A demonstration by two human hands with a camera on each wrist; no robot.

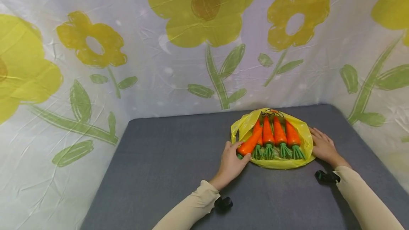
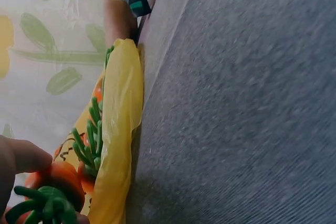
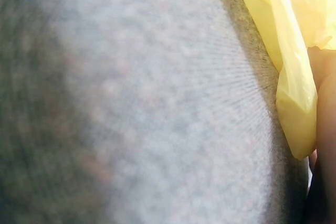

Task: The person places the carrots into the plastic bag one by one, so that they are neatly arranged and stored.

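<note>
My left hand [image 1: 232,159] grips a toy carrot [image 1: 251,142] with a green tuft, at the left side of a yellow plastic bag [image 1: 281,165]. In the left wrist view, that carrot's green top [image 2: 50,205] shows between the thumb and fingers. Several more orange carrots [image 1: 279,132] lie side by side in the spread mouth of the bag, tufts toward me and dark string loops at their far ends. On the bag's right side rests my right hand [image 1: 324,146], its fingers fairly straight along the plastic. In the right wrist view, a bag fold [image 3: 296,103] partly hides this hand.
The bag lies on a dark grey table [image 1: 172,166], toward its far right part. Behind and beside the table hangs a pale curtain [image 1: 153,63] printed with yellow flowers. A black wrist camera [image 1: 223,204] sits at my left cuff and another wrist camera [image 1: 326,177] at my right.
</note>
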